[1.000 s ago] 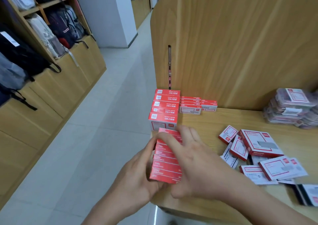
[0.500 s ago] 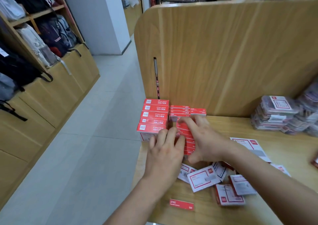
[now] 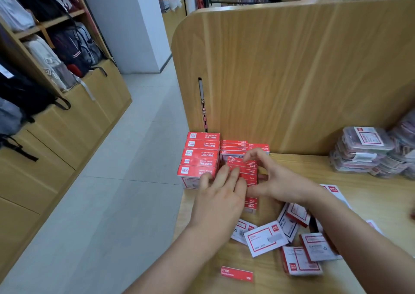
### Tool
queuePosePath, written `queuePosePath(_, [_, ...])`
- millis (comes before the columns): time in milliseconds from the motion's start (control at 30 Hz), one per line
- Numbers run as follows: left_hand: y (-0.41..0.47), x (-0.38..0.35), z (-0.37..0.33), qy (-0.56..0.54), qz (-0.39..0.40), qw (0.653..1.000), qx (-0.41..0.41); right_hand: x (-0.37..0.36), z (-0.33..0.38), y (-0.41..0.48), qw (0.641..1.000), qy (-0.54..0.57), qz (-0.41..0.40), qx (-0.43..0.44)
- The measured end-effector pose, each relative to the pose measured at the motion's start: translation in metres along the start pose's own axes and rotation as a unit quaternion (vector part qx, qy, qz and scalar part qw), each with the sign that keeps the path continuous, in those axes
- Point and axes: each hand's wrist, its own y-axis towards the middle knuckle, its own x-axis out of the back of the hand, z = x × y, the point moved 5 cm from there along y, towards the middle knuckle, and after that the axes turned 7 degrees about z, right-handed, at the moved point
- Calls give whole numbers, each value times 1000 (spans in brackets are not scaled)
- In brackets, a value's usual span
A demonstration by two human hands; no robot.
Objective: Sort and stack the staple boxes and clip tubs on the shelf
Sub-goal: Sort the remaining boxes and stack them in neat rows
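Your row point(image 3: 247, 172) of small staple boxes sits on the shelf point(image 3: 303, 167), back-left, just beside the taller stack point(image 3: 199, 156). Your left hand point(image 3: 219, 201) lies flat, its straight fingers pressing the row's left side. Your right hand point(image 3: 283, 185) curls round it, forefinger at the far end, thumb nearer. The boxes are probably stiff card and dense (but loose, so the row may buckle), so squeeze it endwise.

A tall wooden back panel point(image 3: 292, 69) rises from the wooden shelf's point(image 3: 381, 194) far edge. Left, pale tiled floor point(image 3: 112, 203) runs past a white pillar point(image 3: 130, 24) and wooden cabinets point(image 3: 74, 125) hung with backpacks point(image 3: 71, 46).
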Motion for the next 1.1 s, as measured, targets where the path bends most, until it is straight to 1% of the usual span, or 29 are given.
queuePosePath(67, [4, 0, 0, 5, 6, 1000, 3, 5, 0, -3, 997, 75, -34, 7])
queuePosePath(133, [7, -3, -1, 8, 8, 1000, 1, 11, -6, -5, 986, 132, -101, -9])
queuePosePath(200, [8, -8, -1, 14, 12, 1000, -4, 13, -12, -6, 965, 203, -162, -48])
queuePosePath(233, [8, -9, -1, 19, 12, 1000, -5, 12, -14, -7, 951, 247, -173, -66])
queuePosePath(300, [9, -11, -1, 27, 12, 1000, -5, 6, -15, -7, 928, 316, -176, -86])
queuePosePath(367, [10, -11, -3, 37, 16, 999, -7, 1, -14, -8, 914, 353, -182, -85])
queuePosePath(467, [12, -11, -4, 45, 42, 998, -2, -7, -12, -6, 897, 394, -188, -68])
queuePosePath(600, [13, -10, -3, 42, 45, 998, 9, -20, -7, -1, 874, 441, -202, -22])
queuePosePath(700, [13, -14, -3, 38, 39, 998, 18, -33, -6, 1, 862, 455, -225, 4])
queuePosePath(800, [12, -16, -3, 41, 27, 998, 26, -44, -5, 1, 873, 418, -250, 14])
queuePosePath(900, [10, -12, 1, 21, 15, 999, 27, -48, -5, 3, 876, 395, -275, 5])
queuePosePath(1100, [0, -16, 6, 7, -35, 999, -15, -52, -4, 6, 884, 373, -282, 10])
